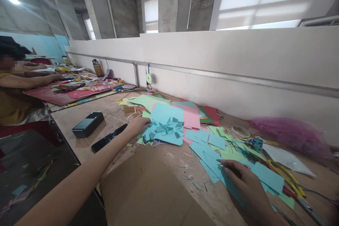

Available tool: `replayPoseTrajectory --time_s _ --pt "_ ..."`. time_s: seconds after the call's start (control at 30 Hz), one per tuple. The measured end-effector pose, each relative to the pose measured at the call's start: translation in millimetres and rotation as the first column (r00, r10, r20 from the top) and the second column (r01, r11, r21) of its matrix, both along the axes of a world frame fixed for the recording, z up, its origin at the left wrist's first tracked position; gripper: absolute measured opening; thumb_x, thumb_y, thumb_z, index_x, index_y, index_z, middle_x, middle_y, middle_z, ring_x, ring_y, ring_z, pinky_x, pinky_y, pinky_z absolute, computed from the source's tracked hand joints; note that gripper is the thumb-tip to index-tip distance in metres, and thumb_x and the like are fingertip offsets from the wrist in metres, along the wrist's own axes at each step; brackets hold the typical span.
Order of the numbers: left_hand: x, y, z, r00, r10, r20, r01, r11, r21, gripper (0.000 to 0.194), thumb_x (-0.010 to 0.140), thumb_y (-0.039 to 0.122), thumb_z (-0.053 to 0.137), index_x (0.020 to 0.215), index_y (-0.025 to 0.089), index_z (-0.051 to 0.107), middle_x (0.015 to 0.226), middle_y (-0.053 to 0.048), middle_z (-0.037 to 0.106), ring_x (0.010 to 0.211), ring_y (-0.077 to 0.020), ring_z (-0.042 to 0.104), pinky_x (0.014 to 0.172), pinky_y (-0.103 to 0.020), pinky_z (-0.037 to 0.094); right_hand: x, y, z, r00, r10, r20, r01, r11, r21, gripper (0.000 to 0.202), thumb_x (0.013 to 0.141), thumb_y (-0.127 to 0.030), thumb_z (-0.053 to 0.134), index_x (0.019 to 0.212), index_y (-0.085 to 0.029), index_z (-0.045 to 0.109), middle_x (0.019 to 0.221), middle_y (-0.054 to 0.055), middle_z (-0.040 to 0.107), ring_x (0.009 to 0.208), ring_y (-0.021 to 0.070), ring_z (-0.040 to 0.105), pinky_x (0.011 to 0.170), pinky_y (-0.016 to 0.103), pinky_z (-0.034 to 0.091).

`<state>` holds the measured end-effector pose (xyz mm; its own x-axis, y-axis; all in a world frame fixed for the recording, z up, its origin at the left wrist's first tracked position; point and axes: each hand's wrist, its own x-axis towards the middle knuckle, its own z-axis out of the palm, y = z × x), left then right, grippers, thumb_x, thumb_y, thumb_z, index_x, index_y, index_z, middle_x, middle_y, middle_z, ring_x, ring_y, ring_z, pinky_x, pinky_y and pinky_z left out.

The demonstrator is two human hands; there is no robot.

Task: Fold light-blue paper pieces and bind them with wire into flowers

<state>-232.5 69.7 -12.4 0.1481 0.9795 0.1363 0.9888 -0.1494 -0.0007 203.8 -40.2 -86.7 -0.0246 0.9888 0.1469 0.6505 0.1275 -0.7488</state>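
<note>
My left hand [140,126] reaches to the left edge of a heap of small cut blue paper pieces [168,127]. Its fingers are drawn together; what they pinch, if anything, is hidden. The heap lies on a larger blue sheet [165,111]. My right hand [245,185] is low on the right, closed around a thin pointed tool [219,162] whose tip shows past the fingers; its exact kind is unclear. Under and beside that hand are loose blue paper cards [203,152]. A brown board [150,190] lies in front of me, between my arms.
Left of my forearm are a black box-shaped device [88,124] and a phone [108,138]. To the right lie yellow-handled scissors [288,176], a coil of white cord [239,131] and a pink plastic bag [291,136]. A co-worker [16,88] sits at the far left.
</note>
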Motion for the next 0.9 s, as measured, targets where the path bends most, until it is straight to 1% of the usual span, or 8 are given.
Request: replayPoseTrajectory --time_s 0.13,0.23,0.37,0.43,0.53,0.63,0.77,0.9 --pt "-5 -3 2.9 0.999 0.044 -0.003 -0.044 0.999 0.030 0.025 0.085 0.033 0.047 0.098 0.027 0.068 0.100 -0.003 0.074 0.093 -0.0226 0.066 0.071 -0.026 0.044 -2 0 1.7 1.000 -0.016 -0.012 0.016 1.000 0.024 0.032 0.085 -0.045 0.052 0.101 -0.025 0.070 0.113 0.005 0.071 0.101 0.0257 0.065 0.079 0.029 0.053" --pt "-4 0 7.1 0.999 0.044 -0.024 -0.043 0.999 0.019 0.026 0.082 0.032 0.050 0.104 0.029 0.064 0.096 -0.002 0.074 0.090 -0.0230 0.067 0.069 -0.027 0.044 -3 0 3.9 1.000 -0.012 -0.019 0.013 1.000 0.022 0.033 0.084 -0.045 0.052 0.101 -0.023 0.071 0.113 0.007 0.071 0.102 0.0272 0.065 0.081 0.031 0.053" --pt "4 10 11.5 0.997 0.013 -0.076 -0.014 1.000 -0.016 0.048 0.080 0.024 0.050 0.127 0.033 0.051 0.096 -0.005 0.074 0.088 -0.0266 0.067 0.067 -0.030 0.045 -2 -1 4.0 1.000 -0.006 -0.025 0.006 1.000 0.017 0.032 0.084 -0.044 0.053 0.101 -0.024 0.071 0.112 0.006 0.071 0.101 0.0271 0.065 0.081 0.031 0.052" --pt "10 17 11.3 0.995 -0.026 -0.097 0.022 0.999 -0.045 0.056 0.077 0.020 0.052 0.131 0.035 0.049 0.102 -0.006 0.073 0.092 -0.0272 0.067 0.069 -0.030 0.045 -2 -1 3.7 1.000 -0.003 -0.023 0.004 1.000 0.019 0.031 0.084 -0.044 0.053 0.100 -0.024 0.071 0.113 0.005 0.071 0.102 0.0265 0.065 0.081 0.030 0.052" --pt "18 25 8.2 0.990 -0.070 -0.119 0.061 0.995 -0.076 0.045 0.076 0.016 0.053 0.117 0.032 0.062 0.107 -0.008 0.072 0.101 -0.0278 0.064 0.075 -0.031 0.045 -2 -1 4.5 1.000 -0.007 -0.014 0.008 1.000 0.014 0.031 0.084 -0.045 0.053 0.099 -0.024 0.071 0.113 0.005 0.071 0.101 0.0266 0.065 0.080 0.030 0.052" --pt "23 27 5.2 0.989 -0.057 -0.136 0.049 0.997 -0.063 0.029 0.081 0.017 0.048 0.099 0.025 0.069 0.104 -0.011 0.071 0.101 -0.0293 0.064 0.077 -0.035 0.045 -2 0 6.6 1.000 -0.001 -0.017 0.001 1.000 0.001 0.031 0.085 -0.045 0.053 0.098 -0.024 0.071 0.113 0.006 0.071 0.103 0.0272 0.065 0.082 0.032 0.052" --pt "24 23 7.4 0.990 0.004 -0.141 -0.007 1.000 -0.023 0.030 0.086 0.018 0.041 0.100 0.024 0.067 0.101 -0.012 0.071 0.095 -0.0280 0.065 0.075 -0.035 0.044 -1 0 7.6 1.000 0.002 -0.022 -0.002 1.000 -0.016 0.031 0.084 -0.045 0.053 0.100 -0.024 0.071 0.114 0.006 0.070 0.103 0.0270 0.065 0.080 0.031 0.053" --pt "17 13 16.2 0.990 0.050 -0.128 -0.051 0.999 -0.007 0.029 0.088 0.023 0.041 0.101 0.027 0.066 0.100 -0.010 0.071 0.092 -0.0277 0.064 0.073 -0.035 0.044 -1 1 6.4 1.000 0.003 -0.018 -0.003 1.000 -0.006 0.031 0.084 -0.045 0.053 0.099 -0.024 0.071 0.114 0.005 0.070 0.104 0.0266 0.064 0.082 0.032 0.052"
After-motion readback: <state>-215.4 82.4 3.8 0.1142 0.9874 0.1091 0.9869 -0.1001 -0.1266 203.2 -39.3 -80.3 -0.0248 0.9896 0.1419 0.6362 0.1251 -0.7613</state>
